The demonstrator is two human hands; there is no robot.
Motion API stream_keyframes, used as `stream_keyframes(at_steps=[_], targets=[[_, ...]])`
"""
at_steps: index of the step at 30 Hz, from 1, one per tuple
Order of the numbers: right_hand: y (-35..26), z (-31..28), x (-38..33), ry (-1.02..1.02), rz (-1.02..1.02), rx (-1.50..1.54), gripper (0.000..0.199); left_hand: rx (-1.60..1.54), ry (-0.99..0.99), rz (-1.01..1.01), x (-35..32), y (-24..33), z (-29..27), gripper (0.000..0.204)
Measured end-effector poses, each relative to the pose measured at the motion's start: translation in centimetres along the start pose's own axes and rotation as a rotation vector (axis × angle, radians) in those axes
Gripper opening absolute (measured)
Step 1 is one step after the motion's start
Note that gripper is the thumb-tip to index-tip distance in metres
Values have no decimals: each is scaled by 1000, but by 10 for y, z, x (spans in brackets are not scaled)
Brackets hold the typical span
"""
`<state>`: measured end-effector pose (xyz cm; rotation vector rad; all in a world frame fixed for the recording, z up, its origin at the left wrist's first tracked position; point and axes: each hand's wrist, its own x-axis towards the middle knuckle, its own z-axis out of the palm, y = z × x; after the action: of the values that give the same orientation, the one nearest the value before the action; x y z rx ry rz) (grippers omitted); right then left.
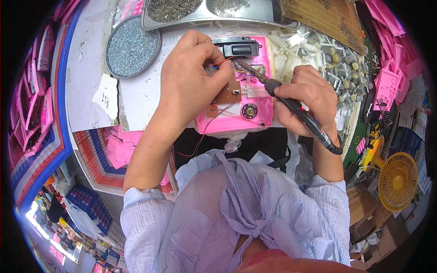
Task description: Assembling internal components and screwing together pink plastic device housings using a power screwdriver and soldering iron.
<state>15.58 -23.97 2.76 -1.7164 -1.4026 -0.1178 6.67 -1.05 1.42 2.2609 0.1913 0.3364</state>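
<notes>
In front of me lies a pink plastic housing (217, 126) with a brown circuit board (226, 94), a small round speaker (249, 110) and a black block-shaped part (240, 49) in it. My left hand (193, 79) is over the housing's left side, thumb and fingers pinched on a thin red wire (220, 62) that runs to the black part. My right hand (309, 98) grips a soldering iron (293, 105) by its dark handle. The iron's tip reaches the wire's end beside the black part; the exact contact is too small to tell. Loose wires (200, 142) hang over the near edge.
A round dish (107, 57) of small screws stands at the left, near a torn white piece (106, 97). A metal tray (209, 19) of small metal parts is at the back. White plastic parts (291, 43) and small motors (353, 73) are heaped right. A yellow fan (397, 181) stands lower right.
</notes>
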Motion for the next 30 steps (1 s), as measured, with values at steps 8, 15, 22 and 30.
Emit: stream_keyframes(at_steps=[8, 15, 22, 30], targets=[[0, -1, 0, -12, 11, -13, 26, 0, -1, 38, 0, -1, 0, 11], [-2, -4, 0, 7, 21, -13, 29, 17, 7, 43, -1, -2, 2, 12], [-5, -4, -2, 14, 45, -14, 30, 2, 9, 33, -2, -1, 1, 13], [-5, -4, -4, 38, 40, -17, 30, -1, 2, 25, -1, 0, 0, 13]])
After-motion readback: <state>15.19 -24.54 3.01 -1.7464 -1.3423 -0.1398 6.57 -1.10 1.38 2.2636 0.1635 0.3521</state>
